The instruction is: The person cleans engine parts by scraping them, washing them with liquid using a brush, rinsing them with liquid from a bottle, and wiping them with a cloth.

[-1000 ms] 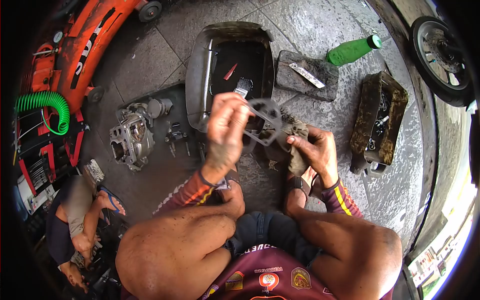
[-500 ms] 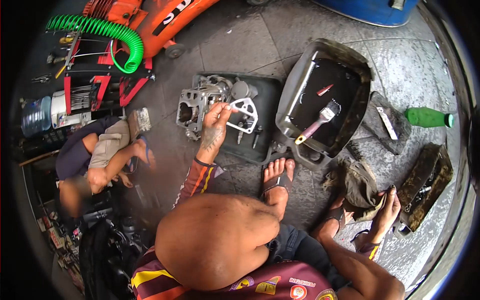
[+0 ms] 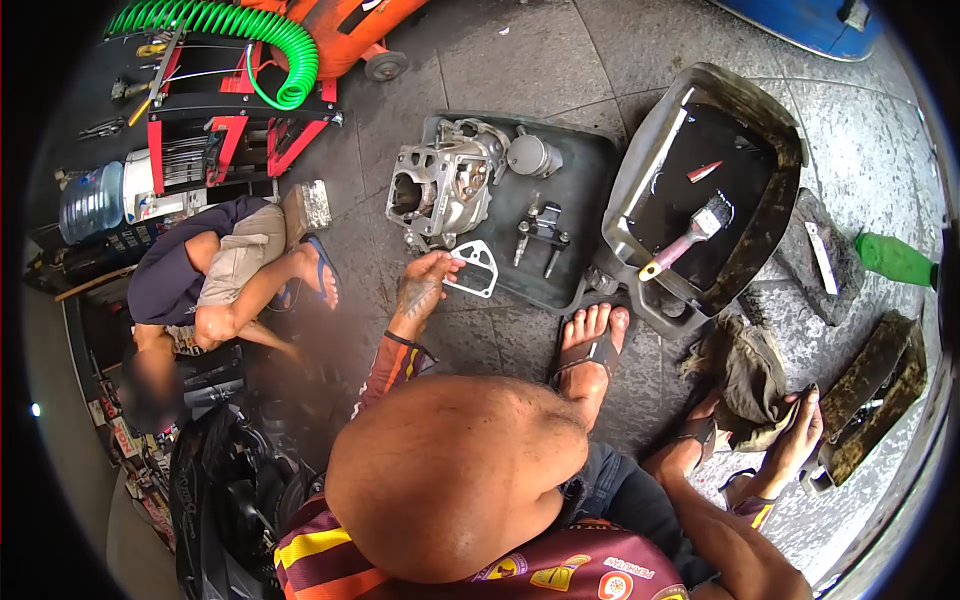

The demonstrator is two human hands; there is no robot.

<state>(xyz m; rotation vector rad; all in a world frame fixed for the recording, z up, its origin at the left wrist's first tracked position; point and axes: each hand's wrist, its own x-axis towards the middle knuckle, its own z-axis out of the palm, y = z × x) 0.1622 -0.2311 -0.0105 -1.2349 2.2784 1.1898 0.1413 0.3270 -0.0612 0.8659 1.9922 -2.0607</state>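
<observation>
At the tray's (image 3: 592,195) near edge, the left hand (image 3: 425,288) pinches a gasket (image 3: 484,256); well right of it, the right hand (image 3: 797,436) clamps a rag (image 3: 748,372).

Grn hose (image 3: 300,58), coiled; blu drum (image 3: 802,24); clr jug (image 3: 90,213)

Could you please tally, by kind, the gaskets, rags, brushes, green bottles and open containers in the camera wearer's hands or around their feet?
White gasket: 1, in the left hand
Rag: 1
Brush: 1
Green bottle: 1
Open containers: 3 (shallow tray, deep tub, grimy trough)
Total: 7
</observation>
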